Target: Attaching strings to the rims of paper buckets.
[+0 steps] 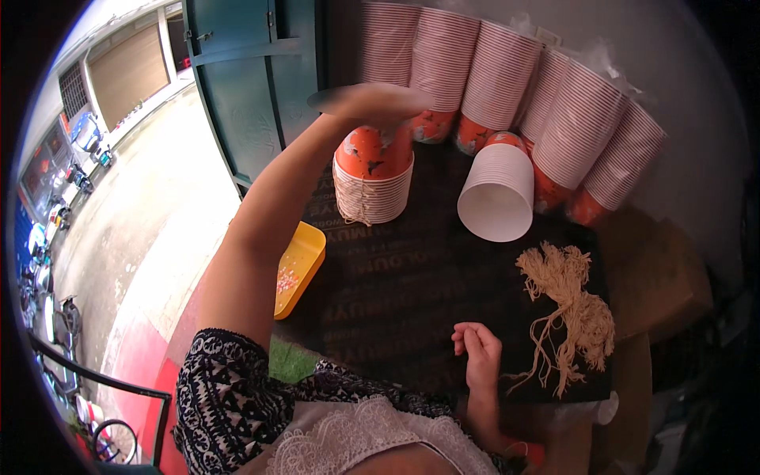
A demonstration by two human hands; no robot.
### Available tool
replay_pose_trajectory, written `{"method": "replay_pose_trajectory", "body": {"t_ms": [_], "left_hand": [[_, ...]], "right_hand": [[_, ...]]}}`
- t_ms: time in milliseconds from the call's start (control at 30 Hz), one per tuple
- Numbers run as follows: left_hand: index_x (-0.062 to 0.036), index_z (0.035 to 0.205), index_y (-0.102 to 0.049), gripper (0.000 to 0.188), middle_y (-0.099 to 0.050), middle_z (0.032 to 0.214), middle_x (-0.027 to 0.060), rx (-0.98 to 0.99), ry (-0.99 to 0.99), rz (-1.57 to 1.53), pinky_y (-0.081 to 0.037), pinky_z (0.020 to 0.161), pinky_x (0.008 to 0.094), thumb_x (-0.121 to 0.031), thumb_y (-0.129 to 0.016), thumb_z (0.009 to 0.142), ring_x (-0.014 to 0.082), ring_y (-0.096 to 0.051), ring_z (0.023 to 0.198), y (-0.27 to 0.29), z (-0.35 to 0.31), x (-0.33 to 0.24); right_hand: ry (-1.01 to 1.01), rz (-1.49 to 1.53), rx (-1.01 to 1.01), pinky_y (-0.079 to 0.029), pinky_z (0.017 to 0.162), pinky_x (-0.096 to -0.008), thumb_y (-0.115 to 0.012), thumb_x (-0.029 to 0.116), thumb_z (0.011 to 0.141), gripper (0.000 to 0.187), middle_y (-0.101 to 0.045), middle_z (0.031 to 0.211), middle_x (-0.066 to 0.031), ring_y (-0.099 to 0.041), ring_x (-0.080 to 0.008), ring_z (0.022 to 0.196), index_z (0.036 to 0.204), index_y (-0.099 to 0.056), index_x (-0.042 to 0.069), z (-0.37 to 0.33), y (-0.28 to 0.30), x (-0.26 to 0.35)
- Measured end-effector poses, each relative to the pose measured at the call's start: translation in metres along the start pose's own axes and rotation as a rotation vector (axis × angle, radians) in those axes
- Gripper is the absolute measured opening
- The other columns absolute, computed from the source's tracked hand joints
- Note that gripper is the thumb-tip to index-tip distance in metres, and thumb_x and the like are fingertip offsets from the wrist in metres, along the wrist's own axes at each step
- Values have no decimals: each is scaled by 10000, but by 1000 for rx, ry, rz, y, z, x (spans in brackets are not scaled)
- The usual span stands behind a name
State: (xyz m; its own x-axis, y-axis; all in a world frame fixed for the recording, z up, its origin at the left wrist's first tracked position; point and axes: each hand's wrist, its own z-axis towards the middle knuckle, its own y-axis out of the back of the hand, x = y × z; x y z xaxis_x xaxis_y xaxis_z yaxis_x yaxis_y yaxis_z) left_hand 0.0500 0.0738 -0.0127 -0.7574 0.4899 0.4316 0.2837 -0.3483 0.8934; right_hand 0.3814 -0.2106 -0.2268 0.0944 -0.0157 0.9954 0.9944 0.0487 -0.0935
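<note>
First, one left hand [378, 103] — blurred, its grip impossible to tell — lies over the top of an inverted orange-and-white cup stack [374, 162], with beige string [363, 204] down its rims; one right hand [480, 354] is curled closed near the front of a dark table [388, 293]. Outward are one yellow tray [308, 271] at left, one loose bundle of beige twine [564, 305] at right, and one tipped cup stack [507, 186], mouth forward — behind it, wrapped cup stacks [504, 75].
</note>
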Motion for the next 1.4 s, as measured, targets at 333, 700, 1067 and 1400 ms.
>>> {"method": "replay_pose_trajectory", "body": {"t_ms": [333, 700, 1067, 1400], "left_hand": [[3, 976, -621, 246, -575, 1102, 197, -1176, 212, -348, -405, 925, 494, -181, -676, 822, 390, -527, 1053, 18, -24, -78], [12, 899, -594, 202, -654, 845, 228, -607, 399, -1139, -510, 724, 470, -152, -664, 805, 414, -641, 829, -85, 34, -212], [-8, 896, -571, 226, -644, 825, 210, -664, 841, -1185, -503, 736, 477, -147, -711, 785, 413, -639, 820, -116, 73, -241], [14, 843, -622, 130, -660, 812, 204, -817, 786, -1001, -513, 683, 448, -98, -677, 803, 395, -651, 770, -117, 67, -244]], "right_hand": [[-13, -142, 61, -448, 594, -216, -517, 98, 971, 179, -638, 834, -37, -550, -79, 661, 1004, -651, -17, 8, 8, 19], [624, -863, -323, -490, 766, -390, -613, 35, 888, 209, -548, 993, -144, -575, -306, 868, 1079, -537, 2, 149, 66, 30], [725, -802, -558, -476, 713, -441, -651, 94, 878, 188, -545, 932, -160, -579, -361, 834, 962, -506, 11, 227, 74, 19], [719, -911, -544, -479, 688, -486, -596, 46, 861, 110, -597, 860, -193, -595, -423, 829, 922, -509, 16, 224, 76, 19]]}}
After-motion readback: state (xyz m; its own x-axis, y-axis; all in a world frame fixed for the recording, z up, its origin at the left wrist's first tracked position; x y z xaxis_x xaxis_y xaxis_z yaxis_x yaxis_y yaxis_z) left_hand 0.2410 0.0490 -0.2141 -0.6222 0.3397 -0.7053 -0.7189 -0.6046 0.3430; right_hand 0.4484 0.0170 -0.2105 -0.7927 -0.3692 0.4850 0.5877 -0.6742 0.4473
